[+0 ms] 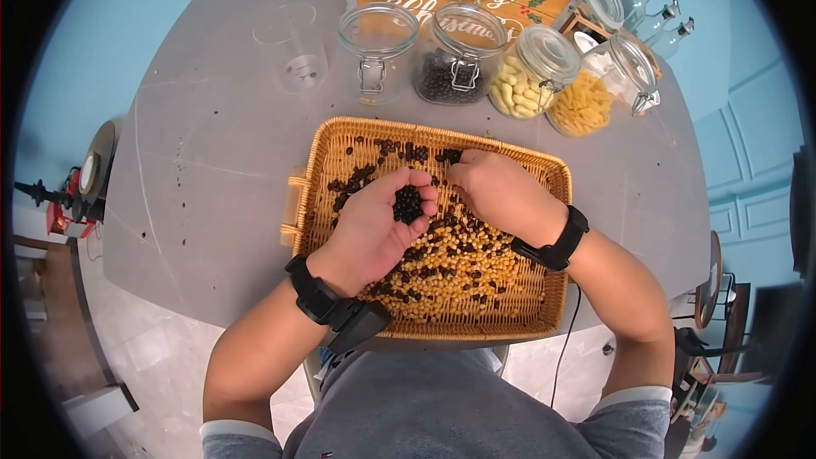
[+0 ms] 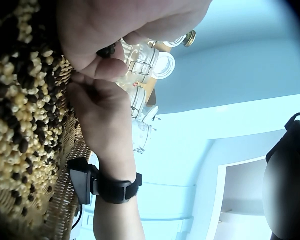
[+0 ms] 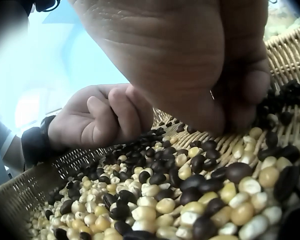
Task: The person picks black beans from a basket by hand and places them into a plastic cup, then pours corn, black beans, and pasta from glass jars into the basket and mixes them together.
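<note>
My left hand (image 1: 374, 225) is cupped, palm up, over the left part of a wicker basket (image 1: 561, 195), its curled fingers holding a small heap of black beans (image 1: 408, 203). Palm down at the basket's far side is my right hand (image 1: 501, 191). Its fingers are curled and its fingertips reach the woven floor beside some loose dark beans (image 1: 449, 155); I cannot tell whether they pinch any. Yellow and white corn kernels (image 3: 145, 212) mixed with dark beans cover the near part of the basket. More dark beans (image 1: 353, 178) lie along its far left side.
Behind the basket stand clip-top glass jars: a clear one (image 1: 374, 68), one with black beans (image 1: 446, 81), one with pale yellow pieces (image 1: 518, 89), one with pasta (image 1: 582, 106). A clear cup (image 1: 304, 68) is left of them. A wooden Christmas sign (image 1: 531, 0) and glass bottles (image 1: 659, 13) are farther back.
</note>
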Available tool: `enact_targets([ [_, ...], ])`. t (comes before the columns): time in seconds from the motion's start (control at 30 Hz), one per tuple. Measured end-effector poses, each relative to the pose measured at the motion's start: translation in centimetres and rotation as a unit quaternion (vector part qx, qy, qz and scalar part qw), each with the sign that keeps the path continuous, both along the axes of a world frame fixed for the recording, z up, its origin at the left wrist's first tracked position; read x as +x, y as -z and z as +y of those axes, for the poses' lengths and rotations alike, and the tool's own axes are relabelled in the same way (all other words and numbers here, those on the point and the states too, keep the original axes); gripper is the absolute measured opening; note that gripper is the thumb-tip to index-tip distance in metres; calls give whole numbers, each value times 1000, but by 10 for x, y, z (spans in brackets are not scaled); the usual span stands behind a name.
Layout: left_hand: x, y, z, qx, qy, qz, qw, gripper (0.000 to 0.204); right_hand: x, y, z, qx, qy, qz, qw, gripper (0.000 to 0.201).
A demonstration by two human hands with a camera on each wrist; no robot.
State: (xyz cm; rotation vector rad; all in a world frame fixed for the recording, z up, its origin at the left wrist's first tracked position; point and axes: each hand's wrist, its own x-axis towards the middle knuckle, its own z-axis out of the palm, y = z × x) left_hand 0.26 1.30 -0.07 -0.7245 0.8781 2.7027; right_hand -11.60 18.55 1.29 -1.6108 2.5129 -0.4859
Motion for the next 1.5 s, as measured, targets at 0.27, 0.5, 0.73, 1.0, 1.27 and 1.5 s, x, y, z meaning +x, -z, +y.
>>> enact_targets([
  [0.27,1,-1,-1,2,-3,8,1000,21,-3,-30,3,-46,41,-194,979,10],
  [0.5,-1,1,-2,-4,-31,8,999,23,-9,-44,1,-37,74,-180,980,12],
  [0.73,-1,0,-2,-1,-43,13,999,25,-8,-4,11,-31,-19,-31,999,17],
  [1.0,-1,0,-2,0,-25,10,1000,24,1,-36,0,-13,48,-164,985,12],
  [1.27,-1,-2,0,4,-10,8,1000,23,-5,-60,15,-38,99,-107,989,21],
  [1.5,-1,-6,2,-7,-4,-9,1000,24,-2,-15,49,66,102,48,991,35],
])
